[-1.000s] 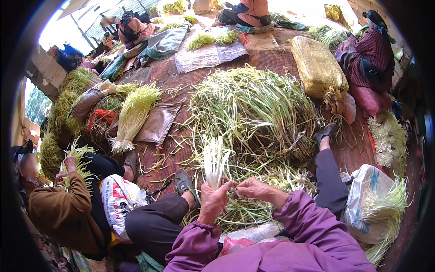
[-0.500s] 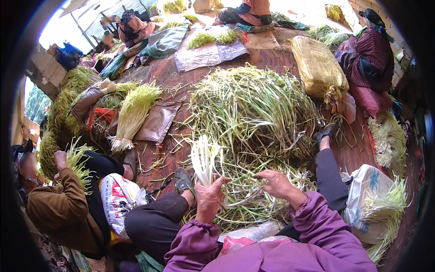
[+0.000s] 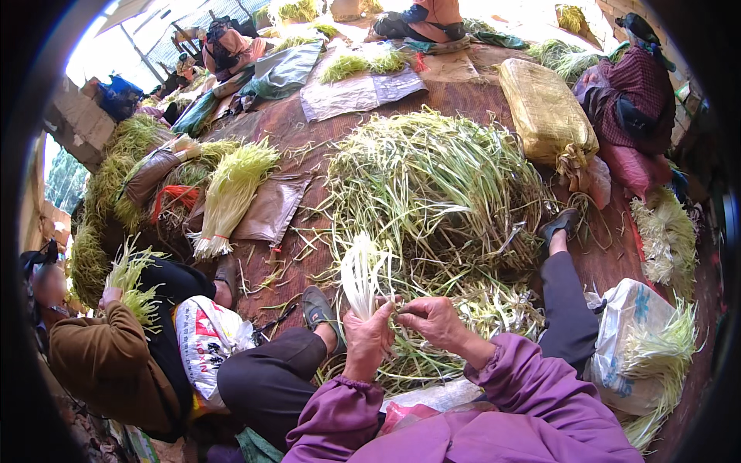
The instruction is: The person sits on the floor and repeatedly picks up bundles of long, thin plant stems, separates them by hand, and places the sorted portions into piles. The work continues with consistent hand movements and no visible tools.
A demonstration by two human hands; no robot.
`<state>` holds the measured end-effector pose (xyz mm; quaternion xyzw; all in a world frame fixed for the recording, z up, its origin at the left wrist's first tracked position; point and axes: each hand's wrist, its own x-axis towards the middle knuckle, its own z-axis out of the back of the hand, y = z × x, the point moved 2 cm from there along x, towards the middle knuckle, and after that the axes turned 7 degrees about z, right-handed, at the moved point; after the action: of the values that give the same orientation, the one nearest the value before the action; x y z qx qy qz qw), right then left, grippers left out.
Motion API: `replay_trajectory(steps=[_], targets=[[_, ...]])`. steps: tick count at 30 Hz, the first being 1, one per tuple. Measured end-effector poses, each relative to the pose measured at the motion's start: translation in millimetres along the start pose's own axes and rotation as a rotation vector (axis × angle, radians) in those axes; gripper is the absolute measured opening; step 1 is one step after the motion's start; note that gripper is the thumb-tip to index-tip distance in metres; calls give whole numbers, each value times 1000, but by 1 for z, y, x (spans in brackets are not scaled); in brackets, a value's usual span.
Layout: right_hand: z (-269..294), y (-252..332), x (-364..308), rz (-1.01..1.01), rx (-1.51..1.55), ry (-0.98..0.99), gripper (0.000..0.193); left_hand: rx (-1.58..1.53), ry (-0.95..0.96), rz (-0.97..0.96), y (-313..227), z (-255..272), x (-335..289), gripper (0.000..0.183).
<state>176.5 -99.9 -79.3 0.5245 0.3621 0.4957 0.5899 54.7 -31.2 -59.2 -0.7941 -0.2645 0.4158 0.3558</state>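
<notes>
My left hand (image 3: 369, 339) grips a small upright bunch of pale, white-ended stalks (image 3: 361, 274). My right hand (image 3: 434, 322) has come up against it, fingers pinched on a thin green stalk beside the bunch. Both hands hover over the near edge of a big loose heap of green and yellow stalks (image 3: 432, 185) on the brown ground. My purple sleeves come in from below, and my dark-trousered legs stretch out on either side of the heap.
A person in a brown jacket (image 3: 108, 363) sits at the left holding a bunch. A tied bundle (image 3: 231, 193) lies on a sack at the left. A yellow sack (image 3: 544, 108) and a seated person (image 3: 633, 85) are at the right. A white bag (image 3: 633, 339) is near my right knee.
My right hand went out over the heap to the right and has come back to the bunch with a thin stalk. The left hand has held the bunch upright throughout.
</notes>
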Motion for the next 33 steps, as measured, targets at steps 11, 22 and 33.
replay_trajectory(steps=[11,22,33], targets=[[13,7,6,180,-63,-76,13,204,112,125,7,-3,-5,20],[56,-37,-2,-306,50,105,29,-123,175,159,5,14,5,17],[9,-9,-10,-286,51,556,27,-160,104,147,13,14,9,21]])
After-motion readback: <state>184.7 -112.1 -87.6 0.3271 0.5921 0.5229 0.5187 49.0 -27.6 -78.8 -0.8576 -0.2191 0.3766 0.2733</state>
